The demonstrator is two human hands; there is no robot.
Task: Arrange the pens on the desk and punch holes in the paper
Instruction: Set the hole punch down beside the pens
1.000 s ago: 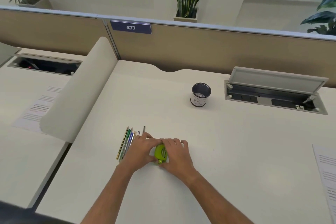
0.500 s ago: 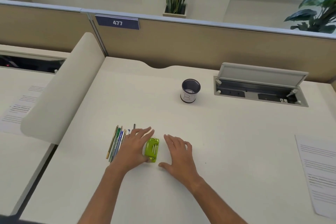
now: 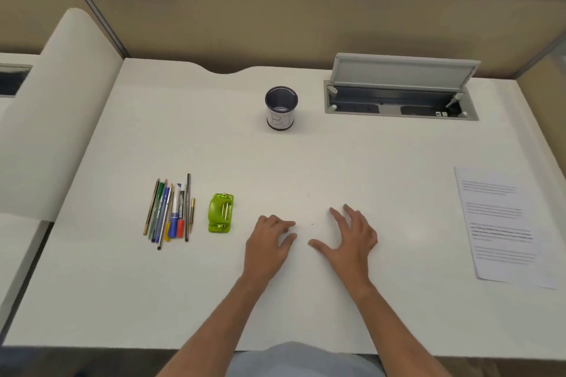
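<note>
Several pens and pencils [image 3: 171, 211] lie side by side in a neat row at the desk's left. Just right of them sits a small green hole punch [image 3: 221, 213]. A printed sheet of paper [image 3: 502, 225] lies at the far right edge of the desk. My left hand [image 3: 271, 240] hovers over the desk right of the punch, fingers loosely curled, holding nothing. My right hand [image 3: 352, 234] is beside it with fingers spread, also holding nothing. Both hands are apart from the punch and the pens.
A dark mesh pen cup [image 3: 281, 108] with a white label stands at the desk's middle back. An open cable hatch [image 3: 401, 92] is set into the desk at the back right. A beige partition [image 3: 306, 21] closes the far side; a curved divider [image 3: 58, 107] borders the left.
Both hands have let go of the green hole punch and moved right, away from it. The camera has tilted down and shifted right, bringing the paper into fuller view.
</note>
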